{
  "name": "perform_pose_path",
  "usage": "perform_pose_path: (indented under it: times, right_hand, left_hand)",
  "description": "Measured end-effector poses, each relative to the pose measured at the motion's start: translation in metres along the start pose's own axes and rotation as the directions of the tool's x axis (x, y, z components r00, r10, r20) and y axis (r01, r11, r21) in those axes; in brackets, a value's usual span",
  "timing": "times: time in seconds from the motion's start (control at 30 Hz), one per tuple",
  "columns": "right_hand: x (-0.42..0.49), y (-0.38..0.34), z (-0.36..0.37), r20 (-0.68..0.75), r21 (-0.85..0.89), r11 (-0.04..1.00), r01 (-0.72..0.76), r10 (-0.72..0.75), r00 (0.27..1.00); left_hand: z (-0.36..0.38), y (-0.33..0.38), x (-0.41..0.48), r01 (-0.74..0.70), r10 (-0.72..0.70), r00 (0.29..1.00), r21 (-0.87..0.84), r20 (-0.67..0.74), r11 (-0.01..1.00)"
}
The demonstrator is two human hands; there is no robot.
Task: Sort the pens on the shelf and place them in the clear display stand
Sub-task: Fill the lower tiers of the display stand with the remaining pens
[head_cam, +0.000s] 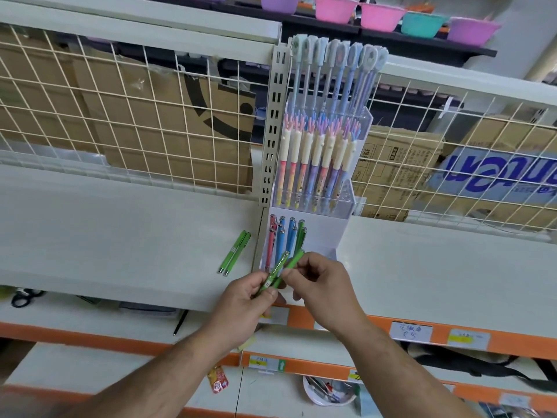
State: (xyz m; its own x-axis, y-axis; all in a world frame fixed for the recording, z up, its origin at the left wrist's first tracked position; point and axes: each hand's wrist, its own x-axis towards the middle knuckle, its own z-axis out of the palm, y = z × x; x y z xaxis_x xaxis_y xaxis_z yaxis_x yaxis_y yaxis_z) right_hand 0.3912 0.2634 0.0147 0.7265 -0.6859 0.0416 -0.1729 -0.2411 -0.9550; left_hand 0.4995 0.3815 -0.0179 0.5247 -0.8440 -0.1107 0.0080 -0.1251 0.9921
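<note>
Hands at insertion: our left hand [244, 300] and right hand [321, 289] pinch green pens [278, 271] before the clear display stand [321, 233].
We judge they next slot upright among its front greens.

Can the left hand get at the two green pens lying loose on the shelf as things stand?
Likely yes for the path: only bare shelf lies between the left hand and the loose green pens. But it is pinching other green pens, so it must free up first.
</note>
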Motion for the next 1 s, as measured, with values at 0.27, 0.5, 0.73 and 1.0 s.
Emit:
perform_pose_path:
  times: [0.27, 0.5, 0.73, 1.0]
  right_hand:
    - [0.015, -0.014, -0.022, -0.326, 0.048, 0.999, 0.012, 0.005, 0.945]
    - [0.022, -0.005, -0.021, -0.350, -0.204, 0.979, 0.000, -0.073, 0.934]
    - [0.027, -0.005, -0.015, -0.302, -0.318, 0.948, 0.004, -0.105, 0.948]
    - [0.029, 0.006, -0.007, -0.186, -0.533, 0.845, -0.044, -0.066, 0.980]
  left_hand:
    - [-0.011, -0.004, 0.000, 0.014, -0.015, 0.990, -0.007, -0.139, 1.000]
    - [-0.013, -0.004, -0.001, -0.010, 0.014, 0.991, 0.029, -0.134, 1.000]
    - [-0.015, -0.005, -0.001, -0.020, 0.028, 0.991, 0.061, -0.132, 0.998]
    - [-0.018, -0.002, -0.002, -0.032, 0.037, 0.991, 0.042, -0.126, 0.999]
